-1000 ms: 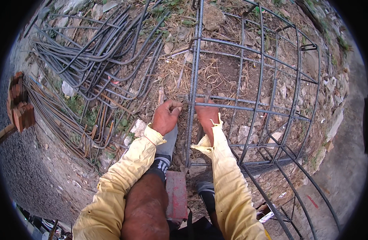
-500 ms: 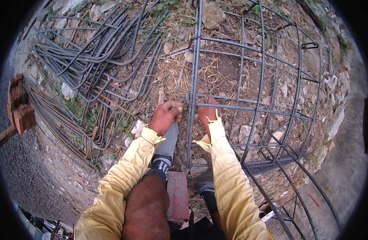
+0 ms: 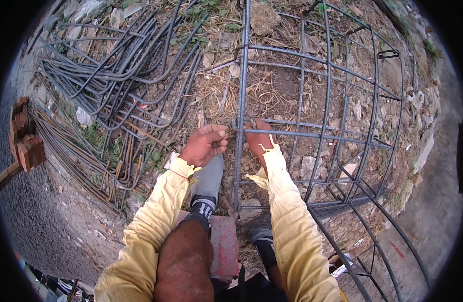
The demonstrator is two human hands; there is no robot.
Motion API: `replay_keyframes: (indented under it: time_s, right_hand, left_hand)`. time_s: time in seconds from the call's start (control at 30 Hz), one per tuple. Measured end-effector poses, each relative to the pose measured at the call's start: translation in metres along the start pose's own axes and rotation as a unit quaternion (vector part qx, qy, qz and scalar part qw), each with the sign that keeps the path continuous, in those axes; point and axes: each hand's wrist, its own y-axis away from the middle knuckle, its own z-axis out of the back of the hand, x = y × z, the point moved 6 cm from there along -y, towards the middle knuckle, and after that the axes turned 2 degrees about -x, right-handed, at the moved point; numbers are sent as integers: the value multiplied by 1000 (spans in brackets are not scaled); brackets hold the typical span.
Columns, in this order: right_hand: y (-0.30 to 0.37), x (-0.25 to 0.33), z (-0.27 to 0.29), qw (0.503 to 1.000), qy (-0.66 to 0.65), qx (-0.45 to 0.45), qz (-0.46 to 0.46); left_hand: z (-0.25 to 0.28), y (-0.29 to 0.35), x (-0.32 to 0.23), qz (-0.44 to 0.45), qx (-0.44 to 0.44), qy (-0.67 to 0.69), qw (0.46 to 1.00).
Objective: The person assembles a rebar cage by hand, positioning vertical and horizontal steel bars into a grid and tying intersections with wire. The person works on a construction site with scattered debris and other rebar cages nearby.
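A cage of ribbed steel rebar (image 3: 326,100) lies on my right, its near long bar (image 3: 243,85) running away from me. My left hand (image 3: 205,145) is just left of this bar, thumb and fingers curled together; whatever they pinch is too small to make out. Across the bar, my right hand (image 3: 259,143) is closed beneath a crossbar (image 3: 291,133) that hides part of it. A thin grey metal tool (image 3: 253,122) sticks up from its fingers, close to the joint of the two bars. Its full shape is hidden.
Bent rebar stirrups (image 3: 115,70) are heaped at the far left, with thin rusty rods (image 3: 75,156) beside them. Stacked red bricks (image 3: 27,138) stand at the left edge. A worn red block (image 3: 224,246) is by my leg. Stones and dry grass (image 3: 266,90) cover the soil.
The metal tool's tip has shifted left, toward the long bar. My left hand has turned slightly, showing more of its curled fingers. Both hands stay at the same joint.
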Motion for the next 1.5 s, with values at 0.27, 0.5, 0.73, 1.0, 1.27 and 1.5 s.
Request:
replay_keyframes:
  time_s: [0.27,0.5,0.73,1.0,1.27,1.5]
  right_hand:
    - [9,-33,7,999,22,17,-41]
    - [-13,-38,-16,992,129,-8,0]
    - [-2,-11,2,988,113,-21,-99]
    - [-35,-79,-25,976,218,-16,11]
    - [4,-19,19,988,85,-90,-95]
    - [10,-9,29,989,33,-132,-53]
  left_hand:
    - [5,-3,-40,-117,-56,-216,968]
    - [10,-5,-45,-170,-111,-183,962]
    - [-5,-8,-54,-221,-88,-105,966]
    - [-14,-22,-72,-250,-81,-78,962]
    - [26,-3,-42,-219,-110,-87,966]
    - [25,11,-1,-287,-146,-331,887]
